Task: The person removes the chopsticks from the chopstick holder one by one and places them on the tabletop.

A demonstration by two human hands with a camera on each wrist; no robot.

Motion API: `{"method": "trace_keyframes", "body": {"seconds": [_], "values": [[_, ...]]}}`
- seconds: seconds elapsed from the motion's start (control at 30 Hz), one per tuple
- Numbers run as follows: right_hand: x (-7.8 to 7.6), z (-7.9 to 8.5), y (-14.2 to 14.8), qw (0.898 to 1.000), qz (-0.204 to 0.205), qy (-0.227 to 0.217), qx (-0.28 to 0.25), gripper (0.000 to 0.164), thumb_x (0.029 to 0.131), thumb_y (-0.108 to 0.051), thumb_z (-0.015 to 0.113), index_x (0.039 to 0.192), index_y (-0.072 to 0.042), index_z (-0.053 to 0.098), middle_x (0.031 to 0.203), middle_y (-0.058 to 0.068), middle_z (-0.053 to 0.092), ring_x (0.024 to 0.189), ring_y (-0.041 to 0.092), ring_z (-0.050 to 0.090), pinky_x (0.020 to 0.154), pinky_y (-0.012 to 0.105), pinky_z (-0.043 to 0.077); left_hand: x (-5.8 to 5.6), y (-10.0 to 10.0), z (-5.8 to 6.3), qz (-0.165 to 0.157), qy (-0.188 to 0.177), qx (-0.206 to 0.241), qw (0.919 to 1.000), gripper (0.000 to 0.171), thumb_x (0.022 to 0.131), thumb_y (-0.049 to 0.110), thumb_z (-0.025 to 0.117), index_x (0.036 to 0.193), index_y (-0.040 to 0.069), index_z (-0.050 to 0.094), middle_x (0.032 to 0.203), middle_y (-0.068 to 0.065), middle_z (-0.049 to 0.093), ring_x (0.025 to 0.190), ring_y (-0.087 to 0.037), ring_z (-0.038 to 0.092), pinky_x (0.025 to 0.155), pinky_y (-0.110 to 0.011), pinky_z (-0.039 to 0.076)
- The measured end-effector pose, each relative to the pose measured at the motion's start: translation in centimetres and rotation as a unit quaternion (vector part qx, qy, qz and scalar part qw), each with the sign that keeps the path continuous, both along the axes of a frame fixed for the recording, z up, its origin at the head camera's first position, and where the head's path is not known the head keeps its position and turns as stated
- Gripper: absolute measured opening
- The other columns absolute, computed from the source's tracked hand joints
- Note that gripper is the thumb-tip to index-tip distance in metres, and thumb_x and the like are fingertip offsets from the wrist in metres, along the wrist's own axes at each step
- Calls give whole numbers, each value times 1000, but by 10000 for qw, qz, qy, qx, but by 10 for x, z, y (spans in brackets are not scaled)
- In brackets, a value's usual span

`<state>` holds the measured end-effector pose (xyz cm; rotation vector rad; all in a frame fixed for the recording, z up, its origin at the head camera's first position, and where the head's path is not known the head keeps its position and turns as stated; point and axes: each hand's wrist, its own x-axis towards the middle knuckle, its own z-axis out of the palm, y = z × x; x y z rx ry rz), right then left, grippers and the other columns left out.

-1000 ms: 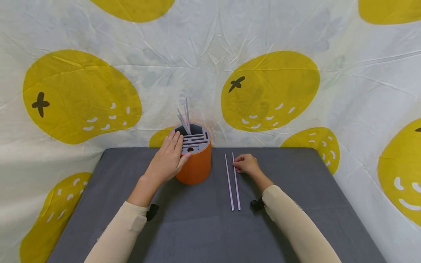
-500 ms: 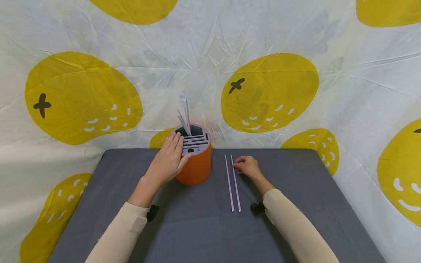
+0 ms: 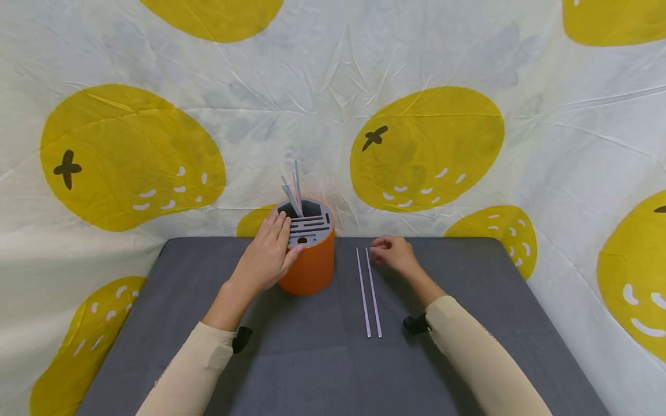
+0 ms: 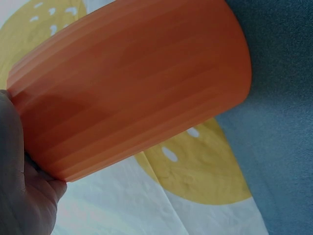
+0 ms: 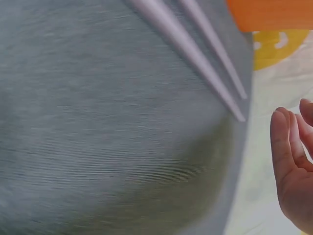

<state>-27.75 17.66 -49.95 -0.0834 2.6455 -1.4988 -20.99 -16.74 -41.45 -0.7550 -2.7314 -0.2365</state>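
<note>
An orange knife block [image 3: 312,271] with a grey slotted top stands upright at the table's back, left of centre. My left hand [image 3: 262,257] lies over the left side of its top with fingers straight, the thumb at the front rim; the left wrist view shows the fingers at the block's rim [image 4: 36,161]. Two pale purple chopsticks lie side by side to the right, a left chopstick [image 3: 362,292] and a right chopstick [image 3: 373,292]. Near their far ends hovers my right hand [image 3: 396,254], fingers loosely bent, holding nothing; in the right wrist view it is apart from both chopsticks.
Several thin pale sticks [image 3: 297,180] stand in the block's rear compartment. The dark grey tablecloth [image 3: 307,358] runs under everything. Behind the table's back edge hangs a white curtain [image 3: 312,86] with yellow fruit shapes.
My right hand has let go of the right chopstick and moved slightly up and away from it. The right chopstick's far end has shifted a little left. My left hand stays on the block.
</note>
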Motion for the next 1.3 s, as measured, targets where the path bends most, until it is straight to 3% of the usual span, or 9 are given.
{"method": "trace_keyframes", "body": {"seconds": [0.2,0.37,0.5,0.83,1.07,1.3], "values": [[-6,30,-7,9991,219,336,-113,26,98,-13,72,117,5,72,101,24,76,89,34,76,79,40,64,-1,0,-2,-14,40,-45,10000,72,110,42,45,156,-12,33,164,-29,32,157,-43,23,128,-54,21],[-10,57,-16,9964,288,790,-92,27,98,-15,72,118,4,72,104,23,76,94,39,75,80,42,64,-2,1,-2,-10,41,-31,10000,72,109,42,46,156,-12,33,164,-29,32,156,-43,24,128,-54,21],[-14,76,-26,9939,403,952,-387,31,99,-15,72,122,5,70,112,23,74,101,41,73,86,45,63,-1,1,-1,0,40,-26,10000,72,109,42,46,156,-11,32,164,-29,31,157,-43,23,128,-53,20],[-28,114,-66,9797,1017,1503,-851,30,97,-14,73,123,2,71,116,18,74,106,41,70,86,33,62,-2,1,1,-57,226,-24,9997,71,109,40,48,153,-13,36,161,-31,36,154,-44,28,128,-53,22],[-30,125,-95,9717,1433,1758,-655,31,97,-18,74,124,-1,71,118,11,75,103,25,72,89,35,60,-1,0,1,-37,225,-49,9997,71,109,41,48,154,-13,36,161,-31,36,154,-44,28,127,-54,23],[-31,127,-121,9709,1700,1645,-378,30,98,-20,74,124,-6,71,116,7,75,107,21,71,94,37,59,-1,0,0,-20,225,-48,9997,71,109,41,48,153,-13,36,161,-31,36,154,-44,28,127,-54,24]]}}
